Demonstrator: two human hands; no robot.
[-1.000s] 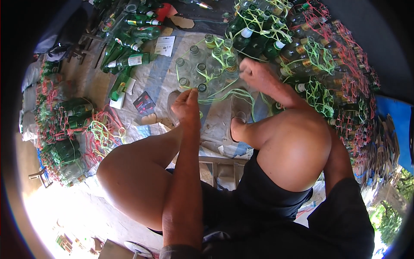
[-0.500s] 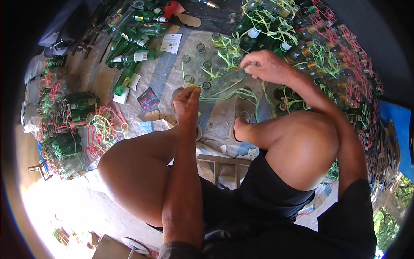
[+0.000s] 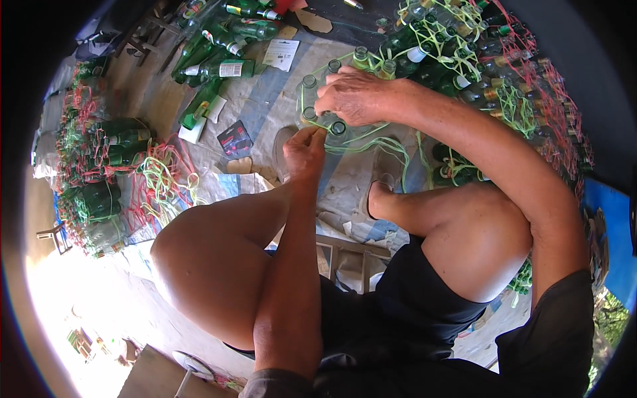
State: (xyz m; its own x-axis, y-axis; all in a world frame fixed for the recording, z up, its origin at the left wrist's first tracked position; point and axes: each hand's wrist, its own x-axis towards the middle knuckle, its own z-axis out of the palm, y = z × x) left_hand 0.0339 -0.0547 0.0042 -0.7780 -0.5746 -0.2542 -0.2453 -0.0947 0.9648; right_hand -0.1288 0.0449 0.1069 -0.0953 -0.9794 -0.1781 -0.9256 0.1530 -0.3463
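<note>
Several clear glass bottles (image 3: 309,81) stand upright in a cluster on the floor covering, with light-green plastic strap (image 3: 324,125) running around their necks. At the near side of the cluster, my left hand (image 3: 305,152) is closed in a pinch on the strap, close beside a bottle neck (image 3: 338,128). My right hand (image 3: 355,97) reaches across the top of the bottles with its fingers bent down among the necks. It covers the middle of the cluster, and what its fingertips grip is hidden. Loose lengths of green strap (image 3: 385,147) trail from the cluster toward my right foot.
Loose green bottles (image 3: 219,69) lie at the far left. Bottles bundled in green strap (image 3: 441,46) and red strap (image 3: 517,50) are piled at the right; more bundles (image 3: 123,139) stand left beside a strap tangle (image 3: 162,186). A small wooden stool (image 3: 345,249) stands between my legs.
My right hand has moved left from the cluster's right edge to over its middle. My left hand keeps its pinch at the near side. The whole view has shifted slightly.
</note>
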